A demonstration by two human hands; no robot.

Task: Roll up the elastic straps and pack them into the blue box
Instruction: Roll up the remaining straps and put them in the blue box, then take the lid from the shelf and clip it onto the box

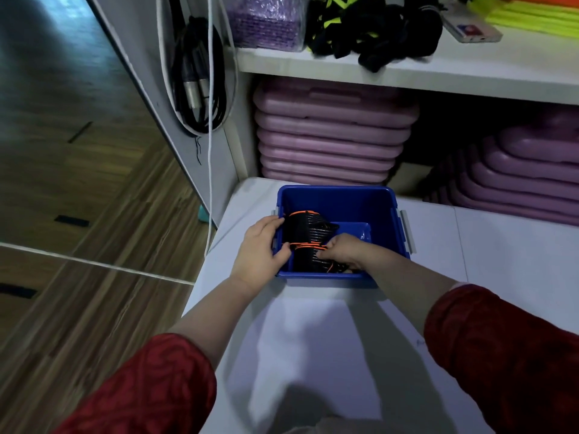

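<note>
The blue box [369,202] stands on the white counter [313,339], close to its far edge and toward its left side. Inside it, against the left wall, lie the rolled elastic straps [305,228], black with orange edging; a second roll [308,260] sits at the near left corner.

The left hand [258,249] reaches over the box's left rim. Its fingers [275,222] curl around the far roll, thumb pressed at the roll's near side, so the hand grasps that roll. The right hand [343,249] is down inside the box, fingers bent and pinched on the orange-edged top of the near roll.

The right hand's fingertips are tucked under and hard to make out. The near wall of the box hides the bottom of the near roll, and a tangle of dark strap ends beneath the right wrist is unclear. Both red sleeves [501,355] are cut off by the lower edge of the view.
</note>
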